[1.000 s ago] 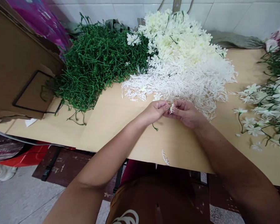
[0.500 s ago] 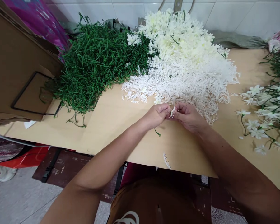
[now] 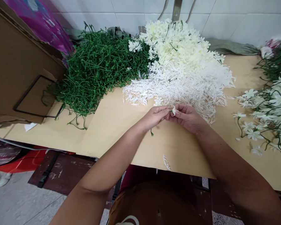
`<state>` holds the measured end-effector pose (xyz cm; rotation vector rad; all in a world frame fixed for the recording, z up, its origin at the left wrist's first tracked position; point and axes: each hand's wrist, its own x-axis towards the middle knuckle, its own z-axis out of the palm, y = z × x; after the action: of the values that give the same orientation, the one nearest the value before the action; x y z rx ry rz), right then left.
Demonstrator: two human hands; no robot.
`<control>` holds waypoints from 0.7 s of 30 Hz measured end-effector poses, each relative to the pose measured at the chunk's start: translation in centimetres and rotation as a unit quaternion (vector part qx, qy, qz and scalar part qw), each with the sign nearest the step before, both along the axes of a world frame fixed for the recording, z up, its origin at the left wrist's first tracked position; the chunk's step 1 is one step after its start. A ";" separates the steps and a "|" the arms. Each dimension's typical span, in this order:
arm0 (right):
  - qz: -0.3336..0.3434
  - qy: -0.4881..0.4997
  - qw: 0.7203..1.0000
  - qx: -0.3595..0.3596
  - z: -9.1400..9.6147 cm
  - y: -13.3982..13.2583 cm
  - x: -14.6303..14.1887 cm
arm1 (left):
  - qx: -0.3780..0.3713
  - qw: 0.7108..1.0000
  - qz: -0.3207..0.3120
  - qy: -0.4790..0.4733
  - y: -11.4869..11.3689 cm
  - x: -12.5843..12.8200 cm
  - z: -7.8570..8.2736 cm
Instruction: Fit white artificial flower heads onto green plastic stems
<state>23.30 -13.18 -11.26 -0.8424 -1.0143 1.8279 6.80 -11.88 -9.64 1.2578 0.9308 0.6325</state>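
Note:
My left hand (image 3: pixel 157 116) pinches a thin green artificial stem (image 3: pixel 152 132), whose lower end hangs below the fingers. My right hand (image 3: pixel 186 116) has its fingertips closed on a small white artificial flower (image 3: pixel 173 111) at the upper end of that stem. Both hands meet just in front of a heap of thin white sticks (image 3: pixel 178 89). Behind the sticks rises a pile of loose white blossoms (image 3: pixel 180 47). Green stems (image 3: pixel 103 65) lie in a large tangle to the left of it. A single blossom (image 3: pixel 157 101) rests just beyond my left hand.
Stemmed white flowers (image 3: pixel 271 115) are spread over the right side of the table (image 3: pixel 121 134). A cardboard box (image 3: pixel 21 72) stands at the left, with a black wire frame (image 3: pixel 37 93) against it. A few white sticks (image 3: pixel 166 162) lie near the front edge.
The flower between my fingers now sits more upright, with its petals showing above my fingertips. The hanging stem end has shifted slightly left. The view has tilted up a little.

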 end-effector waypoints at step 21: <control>-0.025 -0.051 0.998 0.005 0.1 0.0 -0.5 | 0.077 0.996 -0.021 -0.034 0.0 0.1 -1.6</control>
<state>22.80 -13.16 -11.15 -0.9556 -1.0567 1.7508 6.95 -11.90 -11.21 1.3803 0.8091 0.7194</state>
